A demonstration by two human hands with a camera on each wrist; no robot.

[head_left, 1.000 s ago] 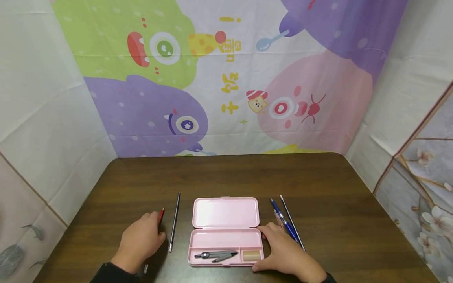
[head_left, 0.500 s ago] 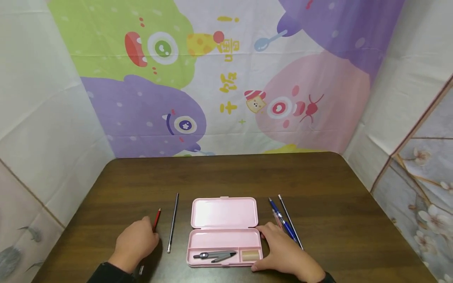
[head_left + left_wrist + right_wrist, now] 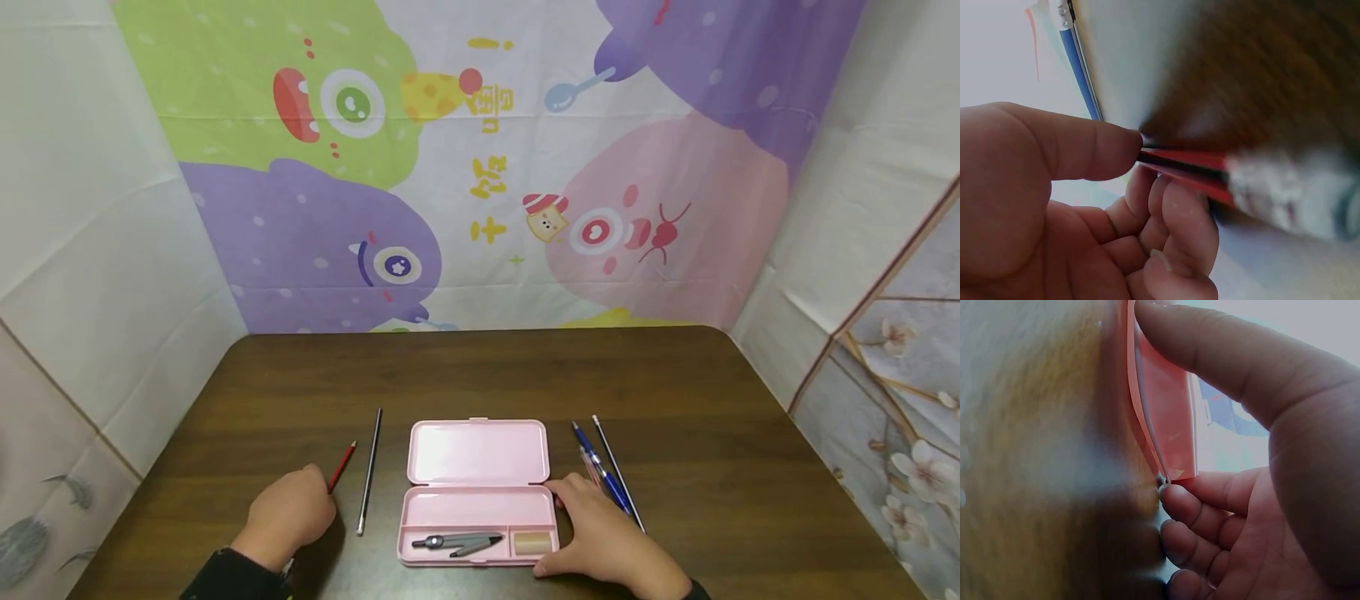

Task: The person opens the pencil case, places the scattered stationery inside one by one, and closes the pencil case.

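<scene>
My left hand [image 3: 288,510] pinches a red pencil [image 3: 342,465] between thumb and fingertips, low over the table's left part. Its sharpened tip points away and to the right. In the left wrist view the red pencil [image 3: 1194,172] shows a dark stripe and a blurred silvery end. My right hand [image 3: 603,533] grips the right side of an open pink pencil case [image 3: 476,504], thumb at the near corner and fingers near the hinge. The pink case wall [image 3: 1169,412] also shows in the right wrist view. Inside the case lie a grey compass [image 3: 459,542] and a beige eraser [image 3: 532,542].
A dark pencil [image 3: 370,471] lies between the left hand and the case. Right of the case are a blue pen [image 3: 602,467], a pale pencil [image 3: 618,475] and a thin pinkish item [image 3: 589,465], partly behind the right hand. A patterned cloth [image 3: 480,300] hangs behind the brown table [image 3: 480,367].
My left hand has drawn slightly left and nearer, and more of the red pencil shows, its tip now tilted further right. The right hand and pencil case have stayed put.
</scene>
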